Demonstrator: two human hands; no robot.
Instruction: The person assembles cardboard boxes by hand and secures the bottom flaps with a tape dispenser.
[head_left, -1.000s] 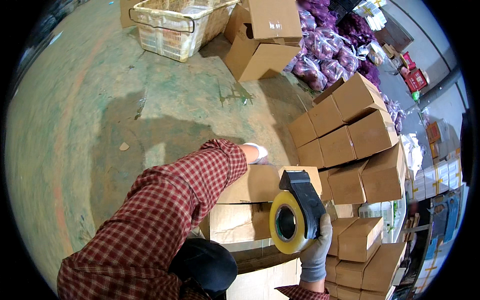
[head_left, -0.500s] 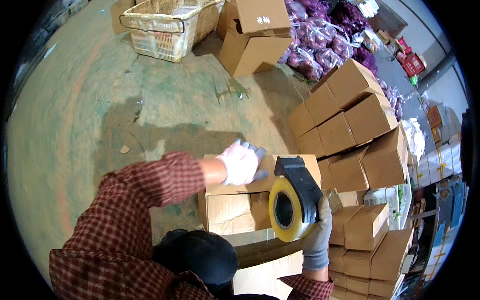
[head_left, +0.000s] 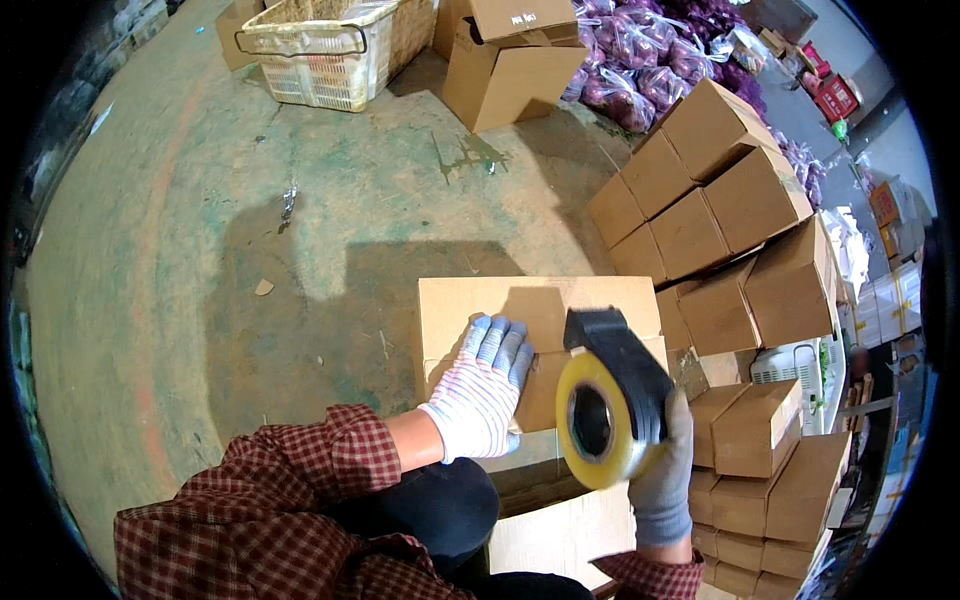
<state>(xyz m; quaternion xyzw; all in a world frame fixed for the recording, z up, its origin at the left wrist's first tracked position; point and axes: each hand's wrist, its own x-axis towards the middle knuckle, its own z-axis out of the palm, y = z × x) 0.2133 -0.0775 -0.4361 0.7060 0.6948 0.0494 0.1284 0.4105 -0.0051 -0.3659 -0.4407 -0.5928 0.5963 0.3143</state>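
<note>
A brown cardboard box (head_left: 445,305) stands in front of me, its top flaps folded down. My left hand (head_left: 478,385), in a striped glove with grey-blue fingertips, rests flat on its top with the fingers stretched out. On the right, a black tape dispenser (head_left: 640,385) with a wide roll of clear yellowish tape (head_left: 570,430) is held by my right hand (head_left: 662,490), gloved in grey. The dispenser is over the box's right side and hides part of it. Below the box, nearer to me, shows a pale cardboard panel (head_left: 560,540).
Stacked closed cartons (head_left: 690,235) rise just right of the box, with more cartons (head_left: 745,490) nearer on the right. Farther off are a white plastic crate (head_left: 320,75), an open carton (head_left: 510,85) and clear bags of purple produce (head_left: 620,95). Greenish floor (head_left: 180,260) spreads left.
My left hand has moved from the far flap toward me, and the near part of the box top, uneven before, now lies flat. The dispenser stays in my right hand. The view has shifted slightly.
</note>
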